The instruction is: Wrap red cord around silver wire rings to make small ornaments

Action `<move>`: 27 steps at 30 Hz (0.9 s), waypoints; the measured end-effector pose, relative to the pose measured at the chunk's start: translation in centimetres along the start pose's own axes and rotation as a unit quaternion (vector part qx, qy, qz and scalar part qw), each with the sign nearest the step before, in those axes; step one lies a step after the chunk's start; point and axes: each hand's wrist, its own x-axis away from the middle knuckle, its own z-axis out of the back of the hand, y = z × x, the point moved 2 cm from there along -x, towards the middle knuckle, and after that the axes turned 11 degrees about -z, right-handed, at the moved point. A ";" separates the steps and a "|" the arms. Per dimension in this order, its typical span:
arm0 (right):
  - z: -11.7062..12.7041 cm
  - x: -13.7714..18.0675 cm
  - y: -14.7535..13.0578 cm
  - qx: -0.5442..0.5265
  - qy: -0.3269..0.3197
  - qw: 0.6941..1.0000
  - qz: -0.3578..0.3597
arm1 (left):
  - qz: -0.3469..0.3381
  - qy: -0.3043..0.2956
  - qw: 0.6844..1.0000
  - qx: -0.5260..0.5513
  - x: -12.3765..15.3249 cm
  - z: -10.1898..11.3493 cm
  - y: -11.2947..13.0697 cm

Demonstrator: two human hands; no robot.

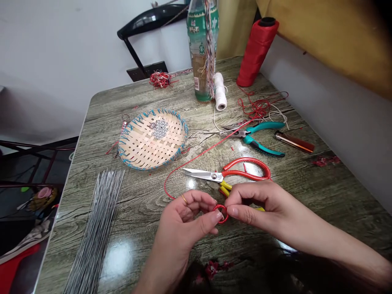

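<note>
A small red cord-wrapped ring is held over the near part of the table. My left hand, wearing a thin gold ring, grips it between thumb and fingers. My right hand is closed in a pinch at the ring's right side; whether it grips the ring or its cord I cannot tell. A red cord runs from near my left hand back across the table to a loose red tangle. Just beyond my hands lie red-handled scissors, with yellow handles partly hidden beneath them.
A woven bamboo basket lies left of centre, a bundle of metal wires nearer. Teal pliers and a lighter lie right. Behind stand a bottle, a white thread spool and a red thread cone.
</note>
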 end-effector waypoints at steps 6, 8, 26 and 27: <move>-0.1 0.3 0.0 0.015 -0.011 1.000 0.024 | 0.073 -0.047 0.983 0.162 0.5 -0.1 0.2; -0.2 0.6 0.0 0.027 -0.016 0.999 0.026 | 0.097 -0.051 0.971 0.214 0.6 -0.1 0.1; -0.5 0.7 -0.3 -0.030 -0.052 0.998 0.023 | 0.125 -0.014 0.952 0.280 0.9 -0.6 0.3; -0.5 0.7 -0.2 -0.029 -0.049 0.998 0.019 | 0.122 -0.014 0.955 0.270 0.9 -0.6 0.3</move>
